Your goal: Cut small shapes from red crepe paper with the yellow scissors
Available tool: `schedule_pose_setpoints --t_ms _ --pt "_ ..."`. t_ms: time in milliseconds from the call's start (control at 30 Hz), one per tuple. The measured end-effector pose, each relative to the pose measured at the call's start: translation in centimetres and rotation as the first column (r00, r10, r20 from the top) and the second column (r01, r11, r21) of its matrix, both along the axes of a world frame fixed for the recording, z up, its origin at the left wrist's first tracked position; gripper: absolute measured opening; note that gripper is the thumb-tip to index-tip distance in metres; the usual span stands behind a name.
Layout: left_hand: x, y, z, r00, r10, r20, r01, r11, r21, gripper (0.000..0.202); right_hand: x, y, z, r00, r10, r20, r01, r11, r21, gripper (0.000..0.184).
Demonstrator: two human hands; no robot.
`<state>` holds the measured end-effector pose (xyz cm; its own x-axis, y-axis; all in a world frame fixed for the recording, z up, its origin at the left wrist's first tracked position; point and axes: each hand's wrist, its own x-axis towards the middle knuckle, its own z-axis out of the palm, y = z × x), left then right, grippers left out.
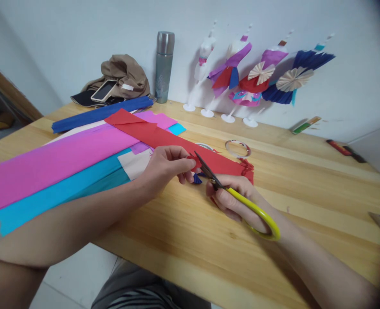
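Note:
Between the thumb and fingers of my left hand (173, 165) is a small piece of red paper (194, 162). My right hand (233, 195) grips yellow-handled scissors (257, 212), their dark blades pointing up and left at the red piece. Whether the blades touch the paper I cannot tell for sure. Behind both hands a long folded strip of red crepe paper (177, 139) lies across the table, with crumpled red scraps (247, 165) at its right end. A small dark-blue pleated piece (197, 178) shows just under my left fingers.
Pink (61, 150) and light-blue crepe sheets (64, 191) lie at left, a dark-blue roll (100, 113) behind. A tape roll (238, 148), several paper-dressed mini mannequins (254, 81), a thermos (164, 68), a phone (104, 90) and a green-handled cutter (306, 125) are farther back.

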<state>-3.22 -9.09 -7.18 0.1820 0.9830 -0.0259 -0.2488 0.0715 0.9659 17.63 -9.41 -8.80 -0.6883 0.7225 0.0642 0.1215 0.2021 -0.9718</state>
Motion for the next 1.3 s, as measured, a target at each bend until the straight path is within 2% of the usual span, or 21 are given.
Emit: schedule_pose_setpoints --t_ms 267,467,767,1300 --pt "-0.1 0.1 0.1 1.0 -0.016 0.021 0.017 1.0 -0.018 0.014 -0.1 -0.1 0.1 1.0 0.024 -0.011 -0.024 0.999 0.025 0.035" --pt "-0.1 0.2 0.2 0.998 -0.019 0.052 0.021 0.999 -0.036 0.012 -0.3 -0.3 0.6 1.0 -0.007 0.026 0.007 1.0 0.009 0.04" --pt "0.0 0.3 0.2 0.997 -0.03 0.077 0.036 0.997 -0.068 0.012 -0.1 0.1 -0.2 1.0 -0.005 0.026 0.004 0.999 0.051 0.04" --pt "0.2 0.2 -0.3 0.991 -0.037 0.125 0.049 0.994 -0.093 0.013 -0.5 0.1 -0.2 0.997 -0.075 -0.016 0.076 0.993 0.095 0.036"
